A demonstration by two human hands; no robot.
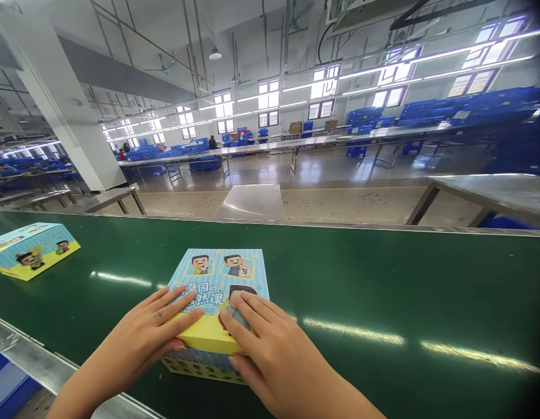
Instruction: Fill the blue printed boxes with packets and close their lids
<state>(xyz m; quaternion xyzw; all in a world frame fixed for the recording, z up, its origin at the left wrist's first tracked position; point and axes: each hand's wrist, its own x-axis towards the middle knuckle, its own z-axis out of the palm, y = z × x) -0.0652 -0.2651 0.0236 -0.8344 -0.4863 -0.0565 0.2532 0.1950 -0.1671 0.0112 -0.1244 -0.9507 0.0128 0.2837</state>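
In front of me a light-blue and yellow cardboard box [221,338] with cartoon figures on its lid rests on a green conveyor belt [361,279]. My left hand [154,326] lies over the lid's left side, fingers stretched out and the thumb at the front edge. On the right side of the lid, my right hand [265,337] rests with its fingers extended, its thumb against the box's front face. The lid appears to sit on the box, and the patterned lower part shows beneath it. Parts of the lid's print are covered by my fingers.
A similar box [34,250] stands on the belt at the left, with the corner of another at the frame edge. Metal tables [497,192] stand beyond the belt. At lower left is a blue crate [10,387]. Blue crates and a few people are far back.
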